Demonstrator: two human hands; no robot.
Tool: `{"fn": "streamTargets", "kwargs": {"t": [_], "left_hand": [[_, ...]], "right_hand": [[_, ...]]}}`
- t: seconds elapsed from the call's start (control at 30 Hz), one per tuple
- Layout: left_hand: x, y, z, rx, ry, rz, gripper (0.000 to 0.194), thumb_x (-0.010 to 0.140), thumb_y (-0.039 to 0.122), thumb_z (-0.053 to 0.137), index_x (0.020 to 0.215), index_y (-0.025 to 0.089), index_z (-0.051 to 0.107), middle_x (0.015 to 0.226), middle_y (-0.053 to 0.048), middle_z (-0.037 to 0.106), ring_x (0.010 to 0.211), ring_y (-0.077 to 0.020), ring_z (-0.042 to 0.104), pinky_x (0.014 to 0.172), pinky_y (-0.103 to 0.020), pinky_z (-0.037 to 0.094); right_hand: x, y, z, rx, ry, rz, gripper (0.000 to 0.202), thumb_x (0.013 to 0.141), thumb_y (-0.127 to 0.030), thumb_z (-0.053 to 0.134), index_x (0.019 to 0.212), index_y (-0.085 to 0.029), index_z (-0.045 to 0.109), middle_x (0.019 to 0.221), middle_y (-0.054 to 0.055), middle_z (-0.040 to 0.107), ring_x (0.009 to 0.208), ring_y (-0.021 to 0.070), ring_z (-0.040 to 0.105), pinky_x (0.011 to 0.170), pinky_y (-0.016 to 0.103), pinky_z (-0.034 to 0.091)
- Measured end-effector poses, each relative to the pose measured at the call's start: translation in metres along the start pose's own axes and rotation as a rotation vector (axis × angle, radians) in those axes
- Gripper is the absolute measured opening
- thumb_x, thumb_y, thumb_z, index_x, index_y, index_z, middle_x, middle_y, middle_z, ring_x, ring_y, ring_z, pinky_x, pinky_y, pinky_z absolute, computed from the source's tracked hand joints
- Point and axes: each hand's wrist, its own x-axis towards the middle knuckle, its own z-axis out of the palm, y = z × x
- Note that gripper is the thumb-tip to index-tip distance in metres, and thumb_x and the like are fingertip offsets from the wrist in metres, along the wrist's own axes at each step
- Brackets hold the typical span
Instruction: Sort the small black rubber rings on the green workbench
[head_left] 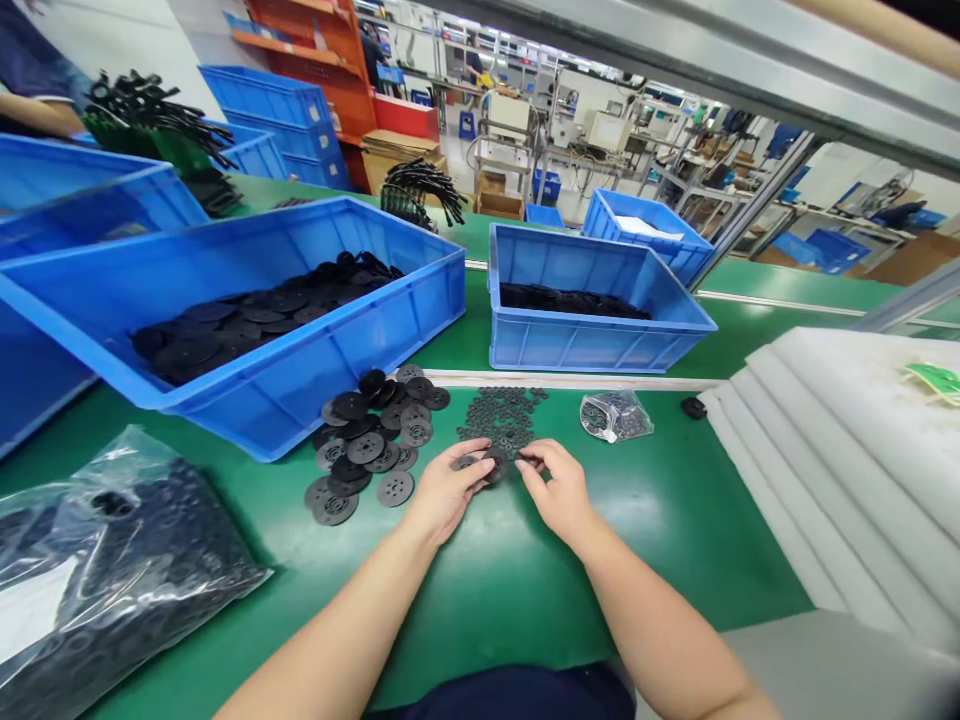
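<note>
My left hand (448, 490) is closed on a black disc (495, 464), with what looks like another disc between its fingers. Just to the right, my right hand (556, 488) has thumb and fingertips pinched together; what they hold, if anything, is too small to name. Small dark rings (504, 412) lie spread on the green table (555, 600) beyond both hands. To the left of my left hand is a loose pile of black discs (365, 447), some overlapping, with a single disc (395, 488) at its near edge.
Blue bins holding dark parts stand at the back left (360, 330) and back centre (600, 340). A bag of dark rings (150, 560) lies at left, a small bag (619, 415) at right. White foam sheets (817, 480) are stacked at right. A person's arm (37, 110) shows top left.
</note>
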Motion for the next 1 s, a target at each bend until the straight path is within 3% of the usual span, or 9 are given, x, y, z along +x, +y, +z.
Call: {"fn": "streamTargets", "kwargs": {"t": [0.13, 0.33, 0.57, 0.8, 0.9, 1.0], "left_hand": [[-0.005, -0.007, 0.005, 0.038, -0.012, 0.008, 0.049, 0.05, 0.032, 0.094, 0.084, 0.012, 0.065, 0.073, -0.004, 0.071, 0.062, -0.013, 0.067, 0.067, -0.025, 0.058], [-0.009, -0.012, 0.008, 0.033, -0.007, -0.002, 0.053, 0.049, 0.043, 0.093, 0.079, 0.014, 0.061, 0.068, 0.001, 0.064, 0.063, -0.0125, 0.065, 0.064, -0.03, 0.061], [-0.01, -0.009, 0.007, 0.069, -0.063, -0.023, 0.054, 0.05, 0.038, 0.095, 0.084, 0.013, 0.061, 0.071, 0.0, 0.065, 0.066, -0.0122, 0.065, 0.069, -0.028, 0.061], [-0.007, -0.007, 0.003, 0.085, -0.105, -0.018, 0.051, 0.049, 0.036, 0.095, 0.077, 0.014, 0.058, 0.072, -0.001, 0.068, 0.069, -0.0148, 0.068, 0.077, -0.033, 0.061], [-0.002, -0.001, 0.001, 0.121, -0.062, 0.041, 0.053, 0.048, 0.038, 0.094, 0.08, 0.015, 0.059, 0.075, -0.001, 0.07, 0.069, -0.0165, 0.069, 0.074, -0.033, 0.061], [-0.002, 0.018, -0.002, 0.189, 0.076, 0.168, 0.056, 0.044, 0.041, 0.092, 0.081, 0.016, 0.059, 0.072, 0.0, 0.069, 0.065, -0.018, 0.07, 0.063, -0.028, 0.059]], "right_hand": [[-0.005, -0.005, 0.008, -0.002, -0.075, -0.053, 0.012, 0.094, -0.024, 0.057, 0.1, -0.02, 0.066, 0.091, 0.006, 0.064, 0.074, 0.0147, 0.061, 0.068, 0.028, 0.054], [-0.008, -0.001, 0.014, -0.14, -0.127, -0.112, 0.015, 0.095, -0.02, 0.055, 0.099, -0.02, 0.069, 0.089, 0.007, 0.064, 0.081, 0.0177, 0.062, 0.073, 0.03, 0.054], [-0.007, -0.004, 0.015, -0.168, -0.09, -0.096, 0.017, 0.095, -0.022, 0.057, 0.09, -0.022, 0.073, 0.082, 0.005, 0.064, 0.079, 0.0174, 0.061, 0.073, 0.031, 0.053], [-0.008, -0.002, 0.019, -0.187, -0.022, -0.115, 0.019, 0.095, -0.019, 0.055, 0.092, -0.021, 0.073, 0.081, 0.005, 0.065, 0.077, 0.0174, 0.062, 0.07, 0.03, 0.054], [0.0, -0.017, 0.015, -0.174, -0.002, -0.136, 0.017, 0.094, -0.02, 0.053, 0.099, -0.019, 0.07, 0.086, 0.007, 0.066, 0.079, 0.0185, 0.063, 0.072, 0.032, 0.056], [0.008, -0.057, 0.006, -0.164, -0.024, -0.245, 0.018, 0.095, -0.023, 0.053, 0.104, -0.018, 0.066, 0.091, 0.009, 0.068, 0.086, 0.0201, 0.063, 0.079, 0.035, 0.056]]}}
